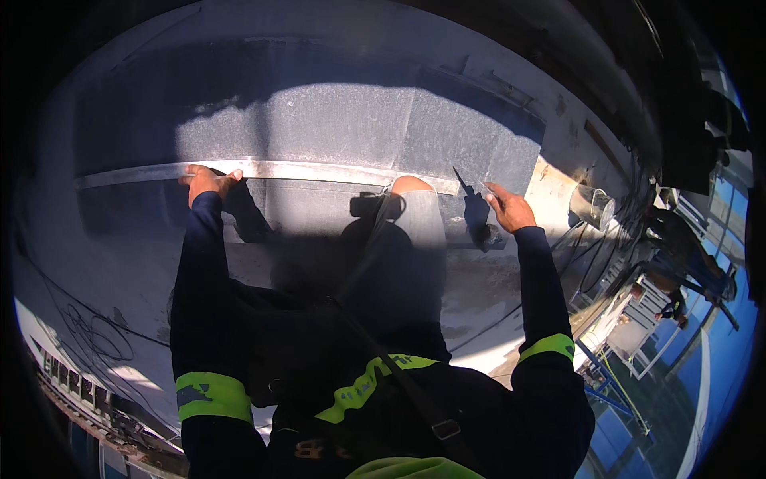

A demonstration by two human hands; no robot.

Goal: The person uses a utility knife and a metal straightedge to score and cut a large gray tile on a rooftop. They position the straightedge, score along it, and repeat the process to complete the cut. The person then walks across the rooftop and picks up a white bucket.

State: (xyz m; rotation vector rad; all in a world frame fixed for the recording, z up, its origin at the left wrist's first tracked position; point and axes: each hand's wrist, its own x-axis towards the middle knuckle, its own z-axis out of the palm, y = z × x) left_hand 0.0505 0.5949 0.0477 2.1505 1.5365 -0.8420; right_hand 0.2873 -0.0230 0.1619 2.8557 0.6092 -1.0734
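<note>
A long, narrow metal strip (319, 170) lies across a grey metal sheet (335, 120) in front of me. My left hand (209, 182) holds the strip down near its left part, thumb pointing right and fingers over it. My bare knee (412, 184) rests at the strip's near edge, further right. Just past the strip's right end, my right hand (511, 207) is closed in a pinch, forefinger extended, on a thin pointed tool. The tool itself barely shows, but its shadow on the sheet is long and sharp.
A clear container (592, 206) lies right of the sheet, among dark cables (610, 247). More cable loops (104, 339) lie at the left. Beyond the platform edge at right, another person (674, 310) is far below near a blue frame (614, 387).
</note>
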